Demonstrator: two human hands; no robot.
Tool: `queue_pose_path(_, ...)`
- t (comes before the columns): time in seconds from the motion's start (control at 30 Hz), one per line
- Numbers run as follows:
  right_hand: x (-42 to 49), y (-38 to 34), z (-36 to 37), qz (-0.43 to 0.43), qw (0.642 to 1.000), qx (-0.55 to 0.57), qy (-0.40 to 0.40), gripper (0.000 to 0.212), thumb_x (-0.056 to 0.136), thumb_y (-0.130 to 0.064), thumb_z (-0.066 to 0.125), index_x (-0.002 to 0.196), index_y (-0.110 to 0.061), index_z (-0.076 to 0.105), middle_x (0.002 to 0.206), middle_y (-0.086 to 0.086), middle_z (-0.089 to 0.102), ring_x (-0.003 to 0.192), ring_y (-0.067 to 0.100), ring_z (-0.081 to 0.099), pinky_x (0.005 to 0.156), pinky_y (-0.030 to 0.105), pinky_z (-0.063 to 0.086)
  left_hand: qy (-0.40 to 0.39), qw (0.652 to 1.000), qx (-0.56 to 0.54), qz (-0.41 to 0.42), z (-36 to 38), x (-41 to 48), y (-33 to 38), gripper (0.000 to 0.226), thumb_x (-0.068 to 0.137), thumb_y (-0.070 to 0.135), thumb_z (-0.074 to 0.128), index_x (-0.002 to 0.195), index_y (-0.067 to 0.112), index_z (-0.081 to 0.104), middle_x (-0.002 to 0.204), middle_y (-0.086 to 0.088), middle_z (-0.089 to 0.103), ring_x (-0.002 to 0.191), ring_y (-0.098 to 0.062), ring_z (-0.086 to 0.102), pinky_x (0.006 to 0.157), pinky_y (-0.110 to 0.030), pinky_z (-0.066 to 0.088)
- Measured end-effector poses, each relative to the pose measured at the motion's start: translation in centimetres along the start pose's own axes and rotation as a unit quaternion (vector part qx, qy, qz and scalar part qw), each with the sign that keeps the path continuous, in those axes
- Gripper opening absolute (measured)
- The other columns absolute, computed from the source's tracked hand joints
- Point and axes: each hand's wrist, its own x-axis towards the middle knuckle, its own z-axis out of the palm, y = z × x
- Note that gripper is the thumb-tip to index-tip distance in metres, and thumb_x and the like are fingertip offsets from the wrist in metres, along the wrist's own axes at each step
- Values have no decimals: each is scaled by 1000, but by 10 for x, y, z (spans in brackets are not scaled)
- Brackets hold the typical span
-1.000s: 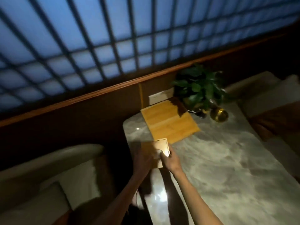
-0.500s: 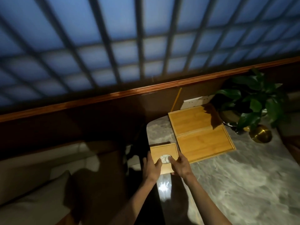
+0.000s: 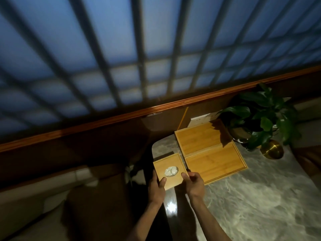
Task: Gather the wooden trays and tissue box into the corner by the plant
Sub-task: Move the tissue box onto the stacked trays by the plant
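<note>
Head view:
- The tissue box [image 3: 169, 170], square-topped with white tissue showing at its middle, sits at the table [image 3: 260, 197] edge, on the side of the wooden trays [image 3: 208, 150] away from the plant [image 3: 260, 119], with only a narrow gap between box and near tray.
- The left hand [image 3: 156, 187] clasps the box's near left corner, thumb laid on the lid.
- The right hand [image 3: 193, 182] grips the near right corner, its fingers closed around the side facing the trays.
- The two trays lie end to end, long sides running toward the plant; the far tray touches the plant's pot.
- Both hands lie on the side of the box away from the plant, equally near, so the judged move is a push away from the body, along the trays' flank.
- Risk: the box overhangs the table edge on its left.
</note>
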Motion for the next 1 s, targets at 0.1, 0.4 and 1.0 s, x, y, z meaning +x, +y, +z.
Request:
queue_pose_path(0.1, 20, -17, 19, -11, 997, -79, 20, 18, 89, -21, 70, 98, -6, 66, 106, 18, 71, 103, 34, 66, 94, 49, 53, 9, 1000, -2, -5, -5, 28, 18, 61, 99, 19, 53, 154, 22, 28, 144, -15, 50, 134, -32, 48, 112, -50, 42)
queue_pose_path(0.4, 76, -60, 50, 17, 999, -23, 30, 14, 83, -25, 77, 87, -15, 68, 100, 16, 76, 103, 36, 69, 99, 52, 51, 15, 1000, 17, 7, -13, 91, 68, 61, 99, 20, 52, 155, 22, 27, 144, -15, 52, 134, -33, 48, 112, -47, 41)
queue_pose_path(1.0, 90, -58, 64, 88, 990, 42, 100, 21, 82, -36, 76, 97, -22, 75, 93, -4, 71, 91, 19, 63, 92, 34, 47, 55, 996, 64, -5, -9, 101, 83, 44, 97, 17, 57, 139, 7, 50, 137, -19, 54, 131, -33, 51, 103, -38, 43)
